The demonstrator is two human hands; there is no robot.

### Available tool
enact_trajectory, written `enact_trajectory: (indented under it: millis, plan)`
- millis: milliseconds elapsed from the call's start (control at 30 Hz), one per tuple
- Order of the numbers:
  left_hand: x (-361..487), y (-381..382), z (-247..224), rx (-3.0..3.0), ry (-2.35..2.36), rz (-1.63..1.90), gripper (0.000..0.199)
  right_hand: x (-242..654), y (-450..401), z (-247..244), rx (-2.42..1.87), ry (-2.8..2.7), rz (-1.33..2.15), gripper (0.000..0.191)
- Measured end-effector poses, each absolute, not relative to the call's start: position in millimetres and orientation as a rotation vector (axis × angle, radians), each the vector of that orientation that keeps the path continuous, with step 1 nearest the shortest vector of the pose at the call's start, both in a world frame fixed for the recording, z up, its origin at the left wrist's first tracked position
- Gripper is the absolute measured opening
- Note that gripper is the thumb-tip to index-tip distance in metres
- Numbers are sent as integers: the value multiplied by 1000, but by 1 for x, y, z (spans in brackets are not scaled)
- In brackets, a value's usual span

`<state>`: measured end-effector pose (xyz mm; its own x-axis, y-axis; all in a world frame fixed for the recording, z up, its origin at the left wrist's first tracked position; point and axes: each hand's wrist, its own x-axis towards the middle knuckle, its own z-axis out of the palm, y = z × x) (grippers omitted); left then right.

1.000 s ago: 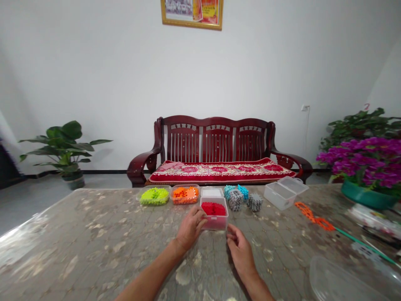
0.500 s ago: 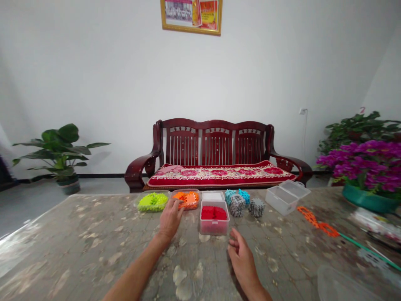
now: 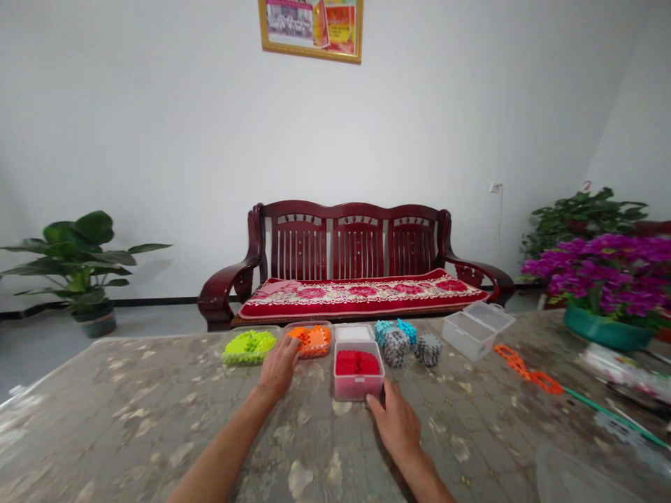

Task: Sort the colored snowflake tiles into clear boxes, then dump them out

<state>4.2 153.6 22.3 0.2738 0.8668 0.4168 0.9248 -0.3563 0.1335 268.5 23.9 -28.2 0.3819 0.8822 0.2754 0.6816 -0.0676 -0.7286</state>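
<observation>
My left hand [image 3: 280, 363] rests at the left front rim of a shallow clear tub of orange interlocking plastic pieces [image 3: 314, 341]. Its fingers are a little apart, their tips partly hidden at the rim. My right hand [image 3: 397, 419] touches the right front corner of an open clear plastic box [image 3: 359, 391] holding red pieces [image 3: 357, 363]. The thumb lies at the front and the fingers run along the right side, spread. Left of the orange tub is a similar tub of lime-green pieces [image 3: 248, 347].
Grey piece stacks [image 3: 397, 347] and blue pieces [image 3: 406, 331] stand right of the red box. Further right are an open clear box [image 3: 469, 335], joined orange pieces [image 3: 527, 369], a green strip [image 3: 613, 416] and a purple flower pot [image 3: 608, 330]. A wooden bench [image 3: 359, 244] stands behind the table.
My right hand has moved forward and left, from just beside the red box to touching its corner. The left hand stays at the orange tub. The view has shifted slightly.
</observation>
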Motion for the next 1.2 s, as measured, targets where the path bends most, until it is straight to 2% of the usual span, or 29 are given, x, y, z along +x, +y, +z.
enact_trajectory:
  millis: [233, 833, 900, 1067, 1133, 1200]
  plan:
    - [-9, 146, 29, -2457, -1634, -535, 9, 267, 22, -20, -1890, -1454, 263, 34]
    - [-17, 120, 23, -2419, -1539, -602, 12, 262, 40, -4, -2172, -1655, 139, 28]
    - [-11, 114, 19, -2400, -1527, -649, 19, 261, 43, -3, -2192, -1664, 135, 29]
    - [27, 96, 11, -2471, -1332, -828, 50, 260, 46, -2, -2194, -1687, 118, 29]
    - [45, 92, 11, -2505, -1205, -949, 52, 261, 48, -1, -2187, -1693, 123, 29]
    - [60, 93, 13, -2538, -1151, -1014, 42, 262, 51, -1, -2181, -1698, 130, 29]
